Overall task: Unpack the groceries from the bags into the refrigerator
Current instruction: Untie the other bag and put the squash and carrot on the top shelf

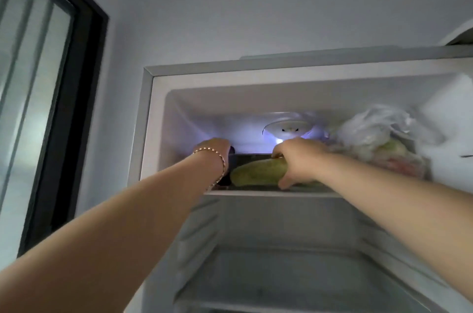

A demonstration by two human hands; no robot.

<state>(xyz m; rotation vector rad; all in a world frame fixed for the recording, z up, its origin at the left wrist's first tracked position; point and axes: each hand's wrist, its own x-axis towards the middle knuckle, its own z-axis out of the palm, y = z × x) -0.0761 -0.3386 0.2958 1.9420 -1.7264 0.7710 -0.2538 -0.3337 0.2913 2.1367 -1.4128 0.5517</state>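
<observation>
My right hand [298, 159] grips the green vegetable [257, 172] on the top shelf [256, 193]; my left hand [215, 150], fingers hidden, I cannot tell.

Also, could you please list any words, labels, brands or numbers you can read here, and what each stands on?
No text here can be read.
Light: small dark marks, too small to read.
Fridge wall: one dark mark, blurred.
Bag, and the green vegetable the right hand grips: no print visible.
</observation>
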